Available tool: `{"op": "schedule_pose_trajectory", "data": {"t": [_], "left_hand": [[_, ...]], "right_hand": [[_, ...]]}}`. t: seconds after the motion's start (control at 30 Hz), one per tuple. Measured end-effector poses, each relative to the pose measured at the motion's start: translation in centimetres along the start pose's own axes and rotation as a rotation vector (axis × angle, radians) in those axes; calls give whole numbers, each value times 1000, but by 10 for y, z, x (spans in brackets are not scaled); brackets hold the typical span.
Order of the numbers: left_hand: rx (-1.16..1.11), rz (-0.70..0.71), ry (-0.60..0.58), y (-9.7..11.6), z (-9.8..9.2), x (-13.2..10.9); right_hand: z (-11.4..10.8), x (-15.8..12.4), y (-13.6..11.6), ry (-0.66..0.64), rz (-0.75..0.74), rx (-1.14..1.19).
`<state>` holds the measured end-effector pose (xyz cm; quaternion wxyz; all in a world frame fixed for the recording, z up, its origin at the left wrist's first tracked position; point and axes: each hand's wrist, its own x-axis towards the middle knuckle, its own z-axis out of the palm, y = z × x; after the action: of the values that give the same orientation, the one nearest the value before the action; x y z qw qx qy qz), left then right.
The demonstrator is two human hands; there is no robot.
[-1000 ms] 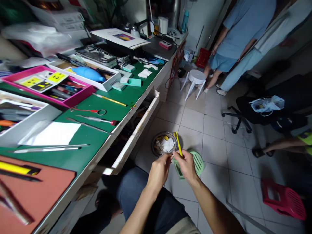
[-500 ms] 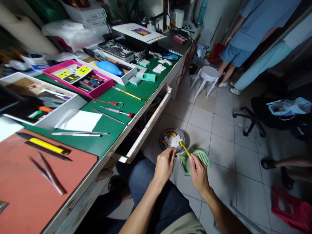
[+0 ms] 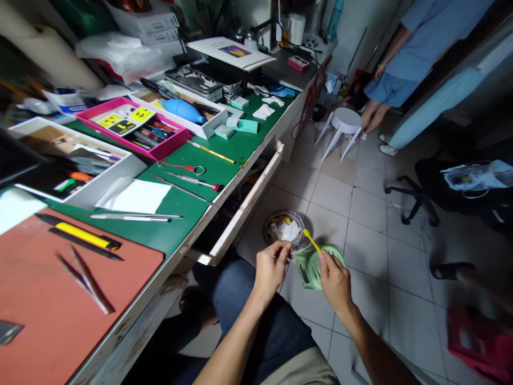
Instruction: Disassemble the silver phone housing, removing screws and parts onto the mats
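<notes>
Held in my right hand [image 3: 336, 280] is a thin yellow toothbrush [image 3: 312, 240], its head pointing up and to the left. My left hand [image 3: 273, 266] is closed in a pinch, with thumb and fingertips together. Whatever lies between those fingertips is too small to make out. The brush head is a short way right of the left fingertips, apart from them. Both hands are over my lap, beside the workbench. Just beyond them on the floor is a round bin [image 3: 266, 227] with crumpled paper [image 3: 289, 230] in it. A green plastic stool [image 3: 306, 267] stands behind the right hand.
To the left is a bench with a green mat [image 3: 184, 227], an orange mat [image 3: 48, 321], tool trays [image 3: 158, 152] and a screwdriver [image 3: 196, 182]. An open drawer [image 3: 244, 198] juts out near my knee. A white stool [image 3: 345, 120], an office chair [image 3: 420, 195] and a standing person [image 3: 425, 59] are farther off.
My right hand has moved slightly right, carrying the toothbrush away from the left fingertips. The left hand stays pinched in nearly the same place.
</notes>
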<state>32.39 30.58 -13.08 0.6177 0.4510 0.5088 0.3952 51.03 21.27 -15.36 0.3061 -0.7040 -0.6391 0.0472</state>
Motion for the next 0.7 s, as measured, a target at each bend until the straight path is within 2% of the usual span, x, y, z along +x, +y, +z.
{"op": "schedule_pose_trajectory", "data": {"t": [0.17, 0.33, 0.5, 0.63, 0.7], "left_hand": [[-296, -223, -65, 5, 1, 2], [-441, -365, -111, 12, -3, 3], [-485, -404, -121, 11, -3, 3], [-477, -382, -114, 8, -2, 3], [-456, -354, -94, 7, -2, 2]], "right_hand": [[0, 2, 3, -41, -46, -1], [-1, 2, 5, -50, -59, -5], [-5, 1, 6, -59, -53, -22], [-7, 2, 7, -89, -73, -21], [-7, 3, 8, -63, -62, -25]]}}
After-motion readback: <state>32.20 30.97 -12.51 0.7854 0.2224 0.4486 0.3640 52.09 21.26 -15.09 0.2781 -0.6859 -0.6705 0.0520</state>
